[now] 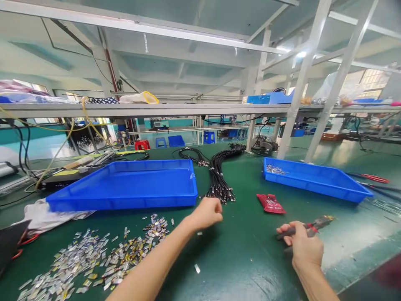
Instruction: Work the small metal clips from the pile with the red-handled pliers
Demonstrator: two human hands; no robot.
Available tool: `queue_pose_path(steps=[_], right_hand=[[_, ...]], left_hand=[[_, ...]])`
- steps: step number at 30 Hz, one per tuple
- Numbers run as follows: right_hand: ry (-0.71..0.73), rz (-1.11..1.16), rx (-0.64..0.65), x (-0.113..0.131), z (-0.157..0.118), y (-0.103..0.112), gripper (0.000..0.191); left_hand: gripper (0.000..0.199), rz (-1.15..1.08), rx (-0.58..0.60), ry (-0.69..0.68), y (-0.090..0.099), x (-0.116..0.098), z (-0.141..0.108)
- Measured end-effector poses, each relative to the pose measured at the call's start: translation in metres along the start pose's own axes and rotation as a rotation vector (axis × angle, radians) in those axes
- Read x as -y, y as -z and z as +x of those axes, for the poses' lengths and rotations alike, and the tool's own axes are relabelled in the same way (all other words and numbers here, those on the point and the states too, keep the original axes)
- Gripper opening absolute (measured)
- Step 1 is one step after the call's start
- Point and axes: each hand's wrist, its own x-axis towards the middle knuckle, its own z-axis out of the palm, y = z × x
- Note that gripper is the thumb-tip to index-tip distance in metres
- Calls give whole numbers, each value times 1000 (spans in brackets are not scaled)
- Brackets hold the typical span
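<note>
My left hand [207,214] is closed over the green table, just in front of the near ends of a bundle of black cables [221,177]. Whatever its curled fingers may hold is hidden. On the right, my right hand [305,244] grips dark-handled pliers [321,222] with red parts, their jaws pointing up and right. A small red packet [271,204] lies between the hands, nearer the right one. Many small metallic pieces [78,259] are spread at the left, beside my left forearm.
A large blue tray [125,202] stands at the left, and another blue tray [319,184] holds small parts at the right. White cloth [40,215] lies by the left tray. A shelf [188,110] on white posts spans the table's back.
</note>
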Motion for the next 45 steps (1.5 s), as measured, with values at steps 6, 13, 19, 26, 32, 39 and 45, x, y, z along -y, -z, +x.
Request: queue_pose_path(steps=[6,13,19,26,32,39,45], right_hand=[[-36,46,-5,3,-3,-1,7],[-42,70,5,1,-3,1,6],[-26,110,33,-1,-1,1,6],[-23,89,19,-1,-1,1,5],[-29,67,2,-2,0,2,5],[-21,89,26,-2,0,0,6],[-12,93,23,-1,-1,0,7]], left_hand=[[20,77,-50,100,28,73,-26],[17,129,-84,63,8,82,-24],[15,135,-99,-7,4,88,-25],[13,121,-87,-101,7,79,-43],[19,83,-60,-151,18,66,-76],[13,50,-55,-62,19,62,-95],[19,42,-6,114,19,54,-115]])
